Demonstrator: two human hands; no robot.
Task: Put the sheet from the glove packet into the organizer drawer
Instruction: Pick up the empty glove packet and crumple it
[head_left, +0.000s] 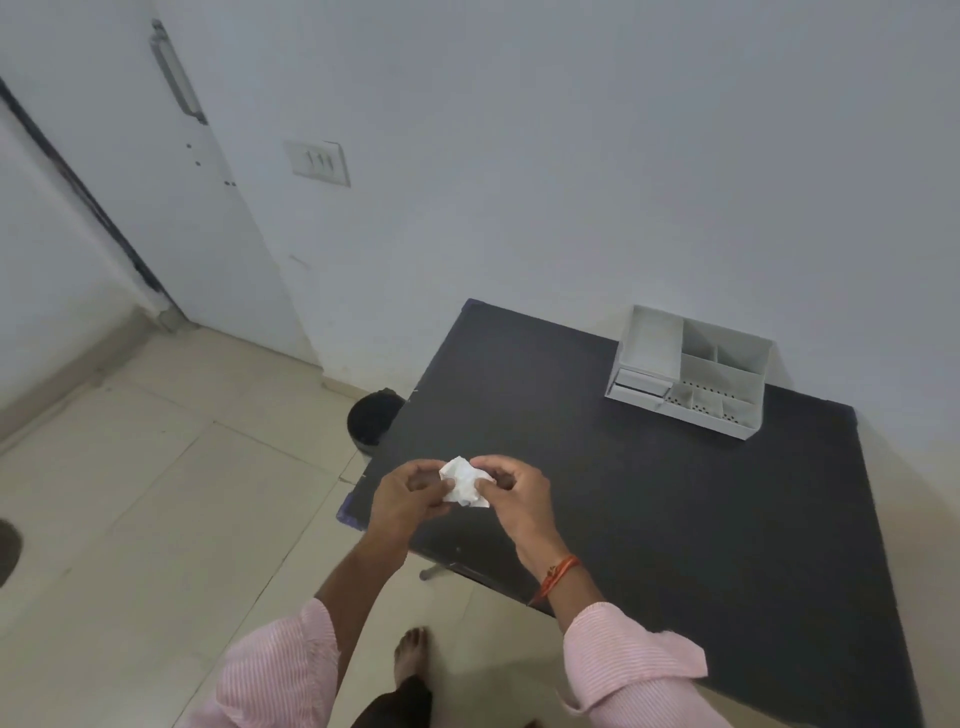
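Note:
A small crumpled white packet is pinched between both hands above the near left corner of the black table. My left hand grips its left side and my right hand grips its right side. Whether this is the glove packet or the sheet, I cannot tell. The white desk organizer stands at the far side of the table against the wall, with several open compartments on top and a small drawer at its lower left front, slightly pulled out.
A black round bin stands on the tiled floor by the table's left edge. A white door with a metal handle and a wall switch plate are at the left. My bare foot is below the hands.

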